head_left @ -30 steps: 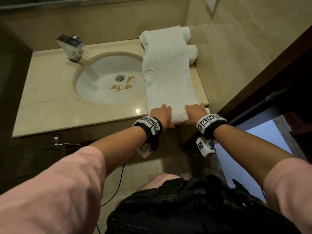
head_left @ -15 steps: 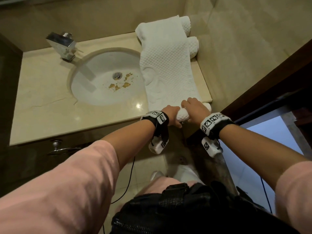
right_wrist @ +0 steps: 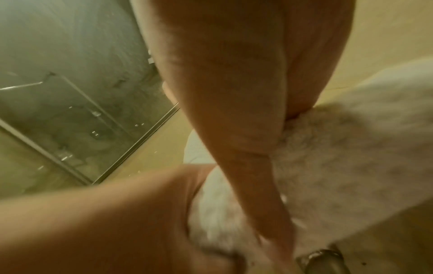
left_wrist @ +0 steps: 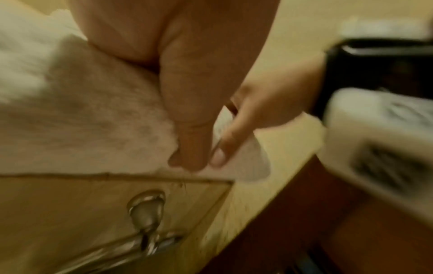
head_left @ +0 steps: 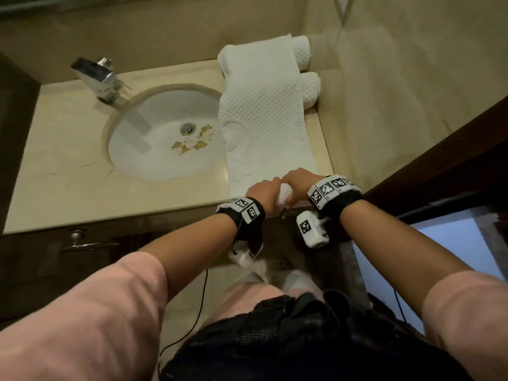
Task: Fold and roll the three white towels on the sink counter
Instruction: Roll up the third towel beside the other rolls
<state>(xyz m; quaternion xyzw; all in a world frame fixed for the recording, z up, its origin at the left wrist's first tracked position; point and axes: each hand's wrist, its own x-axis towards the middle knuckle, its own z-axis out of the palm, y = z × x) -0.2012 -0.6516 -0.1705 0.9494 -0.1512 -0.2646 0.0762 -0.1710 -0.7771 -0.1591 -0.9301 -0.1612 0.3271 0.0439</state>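
A long folded white towel (head_left: pixel 264 116) lies along the right side of the counter (head_left: pixel 68 166), its far end draped over two rolled white towels (head_left: pixel 305 50) stacked by the right wall. Its near end is rolled up at the counter's front edge. My left hand (head_left: pixel 264 192) and right hand (head_left: pixel 299 181) both grip that rolled end (head_left: pixel 284 195), side by side, fingers curled over it. In the left wrist view my thumb (left_wrist: pixel 189 129) presses the towel (left_wrist: pixel 82 111). The right wrist view shows the roll (right_wrist: pixel 351 157) under my palm, blurred.
An oval white basin (head_left: pixel 165 133) with brown stains sits left of the towel, a chrome tap (head_left: pixel 96 75) behind it. Tiled wall borders the counter on the right. A drawer handle (head_left: pixel 82 243) lies below the counter edge, a dark door frame (head_left: pixel 439 160) at right.
Both hands have pushed forward along the counter, turning the near end of the towel over into a thicker roll. They now sit closer together on it.
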